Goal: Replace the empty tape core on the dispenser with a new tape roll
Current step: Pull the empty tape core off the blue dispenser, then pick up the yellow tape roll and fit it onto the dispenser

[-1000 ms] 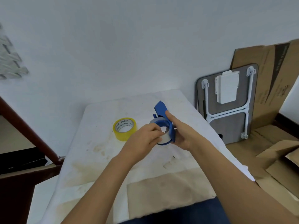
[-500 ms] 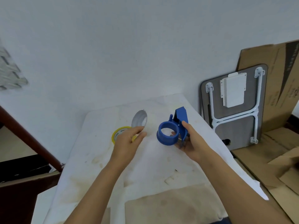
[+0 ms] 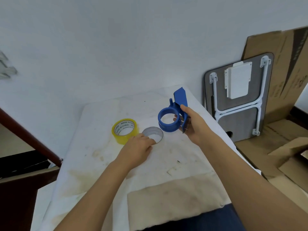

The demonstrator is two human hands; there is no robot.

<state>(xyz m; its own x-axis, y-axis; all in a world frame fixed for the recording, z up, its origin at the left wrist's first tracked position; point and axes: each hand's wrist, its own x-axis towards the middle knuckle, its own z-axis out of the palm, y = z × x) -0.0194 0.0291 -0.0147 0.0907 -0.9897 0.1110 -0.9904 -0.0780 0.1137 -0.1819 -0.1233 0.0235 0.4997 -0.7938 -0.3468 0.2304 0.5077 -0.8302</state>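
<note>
A folded table (image 3: 240, 104) leans by the desk's (image 3: 100, 155) right edge; the left hand (image 3: 138, 147) pinches the empty core (image 3: 154, 133) beside the yellow tape roll (image 3: 125, 130), the right hand (image 3: 191, 125) grips the blue dispenser (image 3: 171, 120).

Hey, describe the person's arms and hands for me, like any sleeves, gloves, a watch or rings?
Both arms are bare as far as the frame shows, with no sleeves in view. The left hand and the right hand wear no gloves, and both wrists show no watch or band. No rings show on the visible fingers, though some are hidden. Dark blue clothing shows at the bottom edge.
</note>
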